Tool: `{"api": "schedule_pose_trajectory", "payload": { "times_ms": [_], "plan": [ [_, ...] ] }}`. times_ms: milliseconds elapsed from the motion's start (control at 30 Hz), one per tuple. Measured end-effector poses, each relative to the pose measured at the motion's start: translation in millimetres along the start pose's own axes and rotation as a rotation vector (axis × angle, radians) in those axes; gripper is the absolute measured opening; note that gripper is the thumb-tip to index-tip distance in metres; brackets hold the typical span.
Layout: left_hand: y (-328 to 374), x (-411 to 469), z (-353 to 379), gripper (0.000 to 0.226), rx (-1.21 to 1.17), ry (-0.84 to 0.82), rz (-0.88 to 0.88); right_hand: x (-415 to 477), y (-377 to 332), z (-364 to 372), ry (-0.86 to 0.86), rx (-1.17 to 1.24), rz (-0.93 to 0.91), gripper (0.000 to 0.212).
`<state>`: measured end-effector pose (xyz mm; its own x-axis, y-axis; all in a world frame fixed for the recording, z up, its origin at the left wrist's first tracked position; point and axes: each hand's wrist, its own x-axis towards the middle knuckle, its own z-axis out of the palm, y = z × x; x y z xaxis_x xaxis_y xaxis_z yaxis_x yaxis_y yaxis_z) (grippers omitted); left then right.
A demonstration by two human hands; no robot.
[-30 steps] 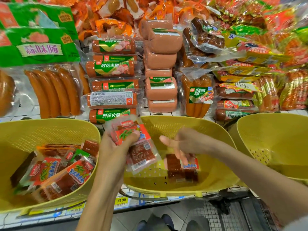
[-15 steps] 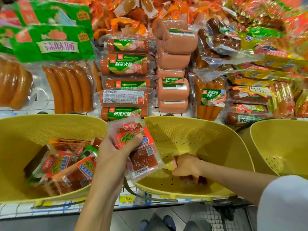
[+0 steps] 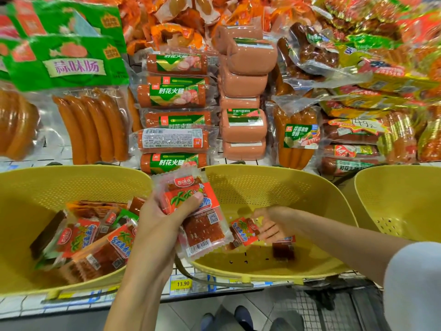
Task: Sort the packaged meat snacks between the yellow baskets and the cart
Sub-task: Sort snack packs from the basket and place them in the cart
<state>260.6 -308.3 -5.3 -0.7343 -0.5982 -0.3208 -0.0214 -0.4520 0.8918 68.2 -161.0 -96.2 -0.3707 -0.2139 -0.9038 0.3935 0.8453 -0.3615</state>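
Observation:
My left hand [image 3: 164, 220] grips a stack of clear, red-labelled meat snack packs [image 3: 202, 230] above the gap between the left yellow basket [image 3: 71, 174] and the middle yellow basket [image 3: 274, 180]. Over the middle basket's floor, my right hand [image 3: 274, 223] pinches one small red-labelled snack pack [image 3: 243, 231] by its edge at the fingertips. Another dark pack [image 3: 284, 250] lies on that basket's floor just below the hand. Several similar packs [image 3: 90, 242] are piled in the left basket.
A third yellow basket [image 3: 393, 185] stands at the right. Packaged sausages and ham rolls [image 3: 174, 137] fill the shelf behind the baskets. A price tag [image 3: 182, 284] sits on the shelf edge. The cart's wire mesh [image 3: 310, 306] shows at the bottom right, and shoes [image 3: 241, 315] below.
My right hand dipped into the middle basket and closed on a pack, then lifted and swung left with one pack at its fingertips. The left hand kept its stack almost still.

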Motion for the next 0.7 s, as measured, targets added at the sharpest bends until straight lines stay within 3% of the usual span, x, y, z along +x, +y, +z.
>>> {"api": "schedule_pose_trajectory", "payload": {
  "times_ms": [133,233,333,400,467,533,633,700],
  "plan": [
    [-0.1,-1.2,0.1,0.055,-0.007,0.006,0.002,-3.1,-0.5,23.0,0.053,-0.264,-0.059,0.016],
    [1.1,-2.3,-1.1,0.052,-0.029,0.011,0.002,-17.2,-8.6,19.9,0.022,-0.241,-0.155,0.023],
    [0.2,-1.1,0.5,0.052,-0.051,0.039,0.013,-56.8,-17.5,-2.3,0.041,0.007,-0.345,0.013],
    [-1.3,1.0,5.9,0.050,-0.057,0.083,0.047,-92.9,-19.2,-15.4,0.010,0.347,-0.456,0.009],
    [-2.8,3.0,14.9,0.049,-0.040,0.124,0.094,-126.9,-17.7,-15.4,-0.094,0.680,-0.529,0.014],
    [-4.0,4.1,26.5,0.050,-0.047,0.133,0.103,-150.6,-15.9,4.0,-0.218,0.814,-0.580,0.017],
    [-5.3,3.4,42.7,0.056,-0.085,0.120,0.103,-160.7,-17.7,39.7,-0.124,0.667,-0.560,0.036],
    [-5.0,2.3,49.4,0.065,-0.070,0.136,0.092,-160.6,-18.2,52.8,-0.020,0.483,-0.573,0.030]
  ]
}}
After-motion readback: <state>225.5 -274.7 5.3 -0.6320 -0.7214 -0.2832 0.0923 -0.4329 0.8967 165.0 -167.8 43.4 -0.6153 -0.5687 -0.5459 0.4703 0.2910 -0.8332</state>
